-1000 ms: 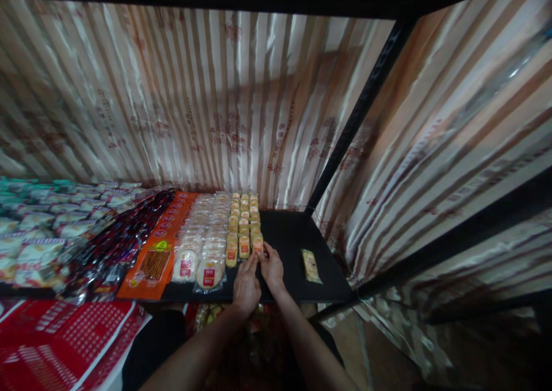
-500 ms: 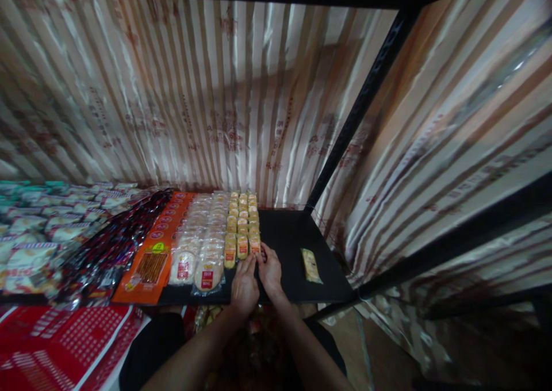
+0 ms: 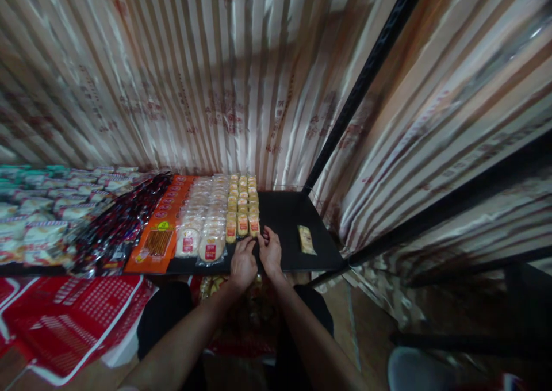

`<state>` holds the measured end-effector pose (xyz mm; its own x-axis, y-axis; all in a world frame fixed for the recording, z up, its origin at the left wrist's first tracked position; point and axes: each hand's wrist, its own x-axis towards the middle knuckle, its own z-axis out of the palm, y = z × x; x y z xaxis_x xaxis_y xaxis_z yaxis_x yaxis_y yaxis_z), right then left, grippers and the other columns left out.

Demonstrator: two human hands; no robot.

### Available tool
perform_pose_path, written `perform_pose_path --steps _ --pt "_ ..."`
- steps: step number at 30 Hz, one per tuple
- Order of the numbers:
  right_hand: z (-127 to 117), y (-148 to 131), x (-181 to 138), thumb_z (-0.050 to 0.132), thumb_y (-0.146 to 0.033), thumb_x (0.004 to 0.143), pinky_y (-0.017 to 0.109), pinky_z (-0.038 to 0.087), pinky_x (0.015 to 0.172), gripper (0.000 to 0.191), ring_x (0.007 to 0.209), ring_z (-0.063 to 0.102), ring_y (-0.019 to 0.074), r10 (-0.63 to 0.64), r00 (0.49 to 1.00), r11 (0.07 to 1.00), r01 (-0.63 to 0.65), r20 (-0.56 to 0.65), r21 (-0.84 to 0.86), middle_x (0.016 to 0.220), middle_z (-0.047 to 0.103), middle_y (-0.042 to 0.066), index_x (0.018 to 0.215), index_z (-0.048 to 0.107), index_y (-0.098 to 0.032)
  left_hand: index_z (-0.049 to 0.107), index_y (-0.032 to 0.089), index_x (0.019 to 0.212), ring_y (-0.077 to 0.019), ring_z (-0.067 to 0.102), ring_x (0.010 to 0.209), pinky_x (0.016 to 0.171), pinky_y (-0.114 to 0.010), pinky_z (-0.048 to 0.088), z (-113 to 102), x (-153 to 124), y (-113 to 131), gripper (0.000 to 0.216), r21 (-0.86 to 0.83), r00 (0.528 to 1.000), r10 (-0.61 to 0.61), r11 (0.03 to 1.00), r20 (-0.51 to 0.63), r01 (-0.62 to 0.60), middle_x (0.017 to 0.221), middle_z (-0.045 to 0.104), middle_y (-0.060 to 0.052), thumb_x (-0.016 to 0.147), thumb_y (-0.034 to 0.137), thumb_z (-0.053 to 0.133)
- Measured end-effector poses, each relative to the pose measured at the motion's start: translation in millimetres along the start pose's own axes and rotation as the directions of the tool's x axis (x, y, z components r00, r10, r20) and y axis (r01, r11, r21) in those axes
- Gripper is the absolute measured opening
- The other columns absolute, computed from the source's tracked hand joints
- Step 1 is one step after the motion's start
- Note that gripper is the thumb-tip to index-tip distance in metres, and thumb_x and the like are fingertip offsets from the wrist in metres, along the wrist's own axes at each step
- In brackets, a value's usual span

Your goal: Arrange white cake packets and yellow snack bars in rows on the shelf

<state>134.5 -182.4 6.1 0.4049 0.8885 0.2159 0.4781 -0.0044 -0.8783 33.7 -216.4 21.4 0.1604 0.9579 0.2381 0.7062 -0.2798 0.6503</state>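
Note:
Small yellow snack packets with red labels (image 3: 242, 224) stand in three narrow columns on the black shelf (image 3: 282, 218). At the near end of the right-hand column, my left hand (image 3: 244, 264) has its fingers closed against the bottom of the front packet (image 3: 253, 224). My right hand (image 3: 270, 253) is curled at that packet's lower right corner, thumb and fingers drawn together. Part of the packet's lower edge is hidden by the fingertips. To the right, a single yellow packet (image 3: 306, 240) lies apart on the shelf.
Left of the columns lie clear-wrapped round crackers (image 3: 211, 250), an orange bag of sticks (image 3: 157, 244), dark shiny packets (image 3: 116, 224) and white packs (image 3: 45, 238). A black post (image 3: 345, 126) rises at the shelf's back right. Red baskets (image 3: 81, 305) sit below left.
The view has tilted down, so the shelf appears higher and more floor shows. Both hands stay at the front packet, the left fingers slightly more bent.

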Motion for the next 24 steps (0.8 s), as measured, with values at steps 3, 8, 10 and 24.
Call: perform_pose_path --steps 3,8,10,24 --pt "-7.7 -0.9 -21.3 0.042 -0.035 0.082 0.032 0.048 0.078 0.04 0.086 0.06 0.0184 0.003 1.0 0.998 -0.002 -0.015 0.064 0.104 0.061 0.014 0.112 0.056 -0.012 0.06 0.012 0.104 -0.0187 0.05 0.105 0.097 -0.034 0.042 0.4 -16.5 -4.9 0.045 -0.03 1.0 0.026 0.999 -0.015 -0.026 0.108 0.06 -0.011 0.068 0.001 0.036" --pt "-19.4 -4.4 -69.3 0.038 -0.039 0.085 0.028 0.048 0.074 0.037 0.087 0.061 0.0169 0.047 0.998 0.984 -0.051 0.029 0.169 0.098 0.065 0.01 0.107 0.055 -0.015 0.061 0.015 0.084 -0.0178 0.053 0.087 0.082 -0.032 0.046 1.9 -53.2 -14.2 0.031 -0.07 0.995 0.099 0.993 0.008 -0.099 0.086 0.061 -0.008 0.074 0.006 0.034" --pt "-20.3 -2.3 -88.5 0.038 -0.04 0.085 0.027 0.048 0.07 0.035 0.08 0.062 0.0162 0.055 0.996 0.988 -0.064 0.069 0.143 0.089 0.067 0.008 0.103 0.057 -0.016 0.061 0.016 0.08 -0.0181 0.053 0.084 0.08 -0.032 0.045 2.5 -67.9 -18.1 0.028 -0.074 0.993 0.105 0.992 0.055 -0.101 0.084 0.061 -0.008 0.079 0.011 0.033" --pt "18.8 72.6 -103.3 0.045 -0.014 0.072 0.032 0.049 0.068 0.022 0.076 0.063 0.0225 0.182 0.938 0.968 -0.118 0.295 -0.221 0.073 0.068 0.009 0.076 0.067 -0.019 0.061 0.017 0.105 -0.0182 0.054 0.108 0.094 -0.03 0.038 26.5 -67.1 -66.9 0.034 -0.108 0.859 -0.43 0.875 0.277 0.472 0.112 0.063 -0.009 0.079 0.011 0.039"
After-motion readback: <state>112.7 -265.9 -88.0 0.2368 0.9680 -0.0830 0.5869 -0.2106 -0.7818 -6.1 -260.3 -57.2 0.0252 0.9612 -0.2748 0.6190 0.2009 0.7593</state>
